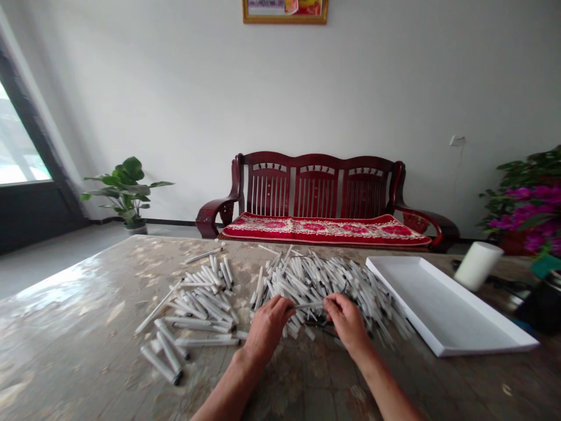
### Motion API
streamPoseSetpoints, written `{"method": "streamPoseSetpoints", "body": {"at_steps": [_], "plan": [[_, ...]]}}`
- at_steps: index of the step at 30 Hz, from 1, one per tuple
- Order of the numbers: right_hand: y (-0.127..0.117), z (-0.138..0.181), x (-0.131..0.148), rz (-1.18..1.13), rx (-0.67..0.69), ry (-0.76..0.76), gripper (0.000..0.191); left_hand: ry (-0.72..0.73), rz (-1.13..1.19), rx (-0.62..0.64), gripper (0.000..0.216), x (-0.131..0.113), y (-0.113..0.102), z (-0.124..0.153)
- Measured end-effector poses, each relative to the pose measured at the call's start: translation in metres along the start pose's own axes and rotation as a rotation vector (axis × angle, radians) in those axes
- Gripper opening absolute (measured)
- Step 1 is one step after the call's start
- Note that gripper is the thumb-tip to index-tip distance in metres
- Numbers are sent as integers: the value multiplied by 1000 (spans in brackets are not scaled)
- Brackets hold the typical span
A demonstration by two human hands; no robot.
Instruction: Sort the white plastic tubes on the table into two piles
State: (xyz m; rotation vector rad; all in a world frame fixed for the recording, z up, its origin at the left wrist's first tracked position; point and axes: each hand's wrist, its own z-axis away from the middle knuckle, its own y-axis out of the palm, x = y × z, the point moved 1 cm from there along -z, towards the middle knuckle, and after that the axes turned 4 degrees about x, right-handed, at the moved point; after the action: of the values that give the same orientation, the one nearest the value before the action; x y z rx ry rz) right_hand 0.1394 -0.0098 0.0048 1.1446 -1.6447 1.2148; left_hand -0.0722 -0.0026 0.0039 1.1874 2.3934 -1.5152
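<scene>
My left hand [267, 327] and my right hand [346, 321] rest at the near edge of a large heap of white plastic pen barrels [324, 286]. Between them, a single thin white barrel [307, 305] runs sideways, its ends pinched in the fingers of each hand. A few dark thin parts show under and among the heap near my right hand. To the left lies a smaller, looser group of white barrels [201, 304], with several thicker tubes [164, 351] at its near side.
All this lies on a mottled stone-pattern table [79, 316]. A shallow white tray [442, 304] sits to the right, beyond it a white cylinder [477, 266] and a dark container [543, 304]. Behind the table stand a red wooden bench [324, 199] and potted plants [125, 190].
</scene>
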Motion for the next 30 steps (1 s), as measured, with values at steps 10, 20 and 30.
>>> {"method": "streamPoseSetpoints", "body": {"at_steps": [10,20,30], "plan": [[0,-2,-2,10,14,-4,42,-4,-7,24,13,1,1,-2],[2,-2,-8,-137,-19,11,44,-56,16,66,14,-3,2,-3],[-8,-10,-14,-123,1,10,39,-101,81,60,14,2,2,-3]]}}
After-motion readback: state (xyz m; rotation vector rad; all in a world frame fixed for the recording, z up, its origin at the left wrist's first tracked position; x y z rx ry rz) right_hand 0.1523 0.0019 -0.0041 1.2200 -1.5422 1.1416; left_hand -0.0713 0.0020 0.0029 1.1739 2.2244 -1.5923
